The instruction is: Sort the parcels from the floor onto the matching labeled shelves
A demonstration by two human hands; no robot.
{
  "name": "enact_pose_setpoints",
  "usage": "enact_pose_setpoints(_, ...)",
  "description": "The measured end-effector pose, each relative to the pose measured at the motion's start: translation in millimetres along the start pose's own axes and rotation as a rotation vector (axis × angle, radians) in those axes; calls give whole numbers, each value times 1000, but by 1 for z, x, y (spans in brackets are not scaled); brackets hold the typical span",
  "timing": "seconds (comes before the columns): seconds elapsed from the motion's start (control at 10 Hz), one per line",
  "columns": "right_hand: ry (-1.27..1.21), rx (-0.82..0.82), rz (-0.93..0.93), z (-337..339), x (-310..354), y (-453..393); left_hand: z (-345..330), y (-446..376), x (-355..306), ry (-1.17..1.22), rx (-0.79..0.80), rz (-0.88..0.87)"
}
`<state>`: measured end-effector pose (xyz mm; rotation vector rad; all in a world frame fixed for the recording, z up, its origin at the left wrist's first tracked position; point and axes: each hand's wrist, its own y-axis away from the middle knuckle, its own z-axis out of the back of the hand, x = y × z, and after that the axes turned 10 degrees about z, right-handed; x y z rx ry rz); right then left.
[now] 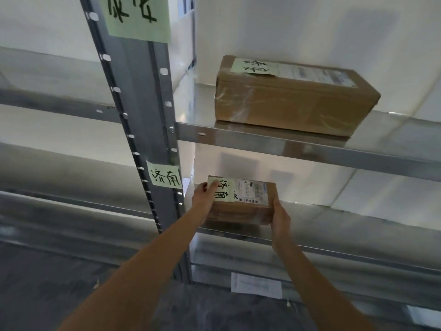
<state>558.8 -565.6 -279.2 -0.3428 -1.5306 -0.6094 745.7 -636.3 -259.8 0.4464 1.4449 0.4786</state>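
From the head camera we saw both of our bare arms reaching up to a metal shelving rack. Our left hand (205,199) gripped the left end of a small cardboard parcel (243,206), fingers curled around its corner and the thumb lying over the green handwritten label (223,191) stuck on its top. Our right hand (280,217) clasped the parcel's right front corner, fingers wrapped against the side. The parcel sat at the front left of the middle shelf (334,235); we could not tell whether its underside fully rested on the metal or was held just above it. A white printed shipping slip with a barcode (250,191) covered the rest of its top.

On the grey upright post (143,115) just left of the parcel, a green paper tag (164,176) carried handwritten characters that looked the same as those on the parcel's label. Higher on the same post hung a larger green tag (137,16) with different characters.

On the upper shelf (310,146) lay a longer cardboard box (291,101), wrapped in clear tape, with its own green label (254,65) and a white slip on top. It stood well apart from our hands. Below, a white sheet of paper (256,285) lay near the dark floor.
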Motion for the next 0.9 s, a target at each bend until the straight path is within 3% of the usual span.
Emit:
enact_pose_setpoints(0.6,123,-55,-78,-23,-41,-25,-4,-64,24,-31,54,-16)
enact_pose_setpoints(0.9,224,-47,-60,-15,-30,-11,-9,-54,22,-516,-66,-218)
